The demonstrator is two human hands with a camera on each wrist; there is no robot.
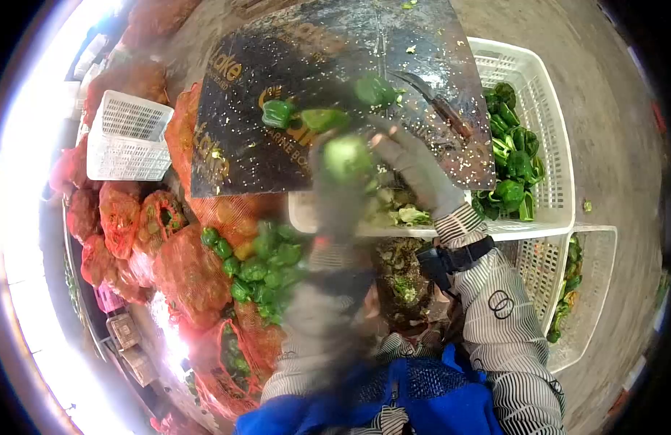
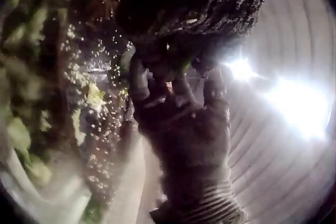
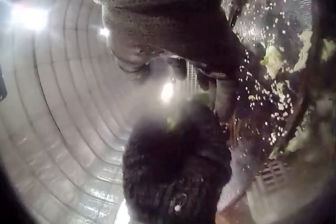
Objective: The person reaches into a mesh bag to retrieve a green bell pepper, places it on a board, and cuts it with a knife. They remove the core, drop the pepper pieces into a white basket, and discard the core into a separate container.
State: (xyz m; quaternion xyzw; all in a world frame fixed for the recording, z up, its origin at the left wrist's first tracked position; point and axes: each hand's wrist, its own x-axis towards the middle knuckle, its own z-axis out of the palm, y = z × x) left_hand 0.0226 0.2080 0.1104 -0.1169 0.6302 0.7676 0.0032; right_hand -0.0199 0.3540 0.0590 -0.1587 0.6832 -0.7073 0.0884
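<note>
In the head view my gloved left hand (image 1: 339,206), blurred, holds a pale green bell pepper (image 1: 346,158) over the near edge of the dark board (image 1: 248,159). Just right of the pepper is my gloved right hand (image 1: 422,170), its fingers spread toward it. The left wrist view shows the right hand (image 2: 184,124) from below, fingers apart and slightly bent, with the left hand (image 2: 189,8) above. A whole green pepper (image 1: 277,114), a cut pepper piece (image 1: 324,119) and another green pepper (image 1: 375,90) lie on the board beyond the hands.
A knife (image 1: 444,109) lies on the seed-strewn board at right. A white crate (image 1: 560,145) beside it contains cut green peppers (image 1: 520,163). Pale scraps (image 1: 408,215) sit below the board's edge. Loose peppers (image 1: 259,272) and red mesh sacks (image 1: 194,275) stand left.
</note>
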